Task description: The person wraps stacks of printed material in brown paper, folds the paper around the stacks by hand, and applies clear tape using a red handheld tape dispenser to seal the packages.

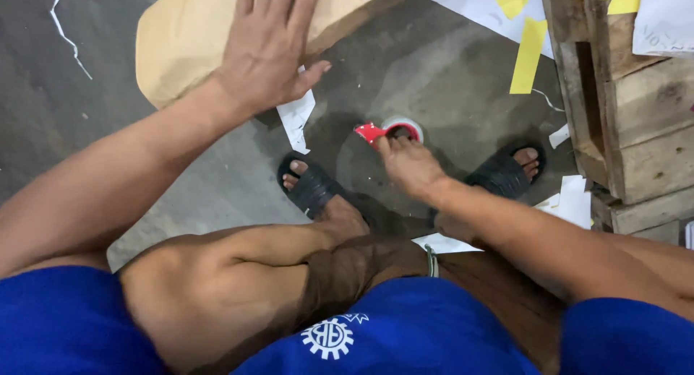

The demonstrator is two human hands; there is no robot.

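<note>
My left hand point(267, 46) lies flat, fingers spread, on a brown paper-wrapped parcel point(184, 35) resting on the concrete floor at the top of the head view. My right hand point(408, 165) reaches down between my feet and grips a red tape dispenser with a roll of clear tape point(390, 129) that sits on the floor. My knees and black sandals point(311, 187) show below, one sandal on each side of the right hand.
A wooden pallet point(629, 122) stands at the right edge. White paper scraps point(296, 118) and yellow strips point(528, 57) lie scattered on the grey floor around the parcel and the pallet.
</note>
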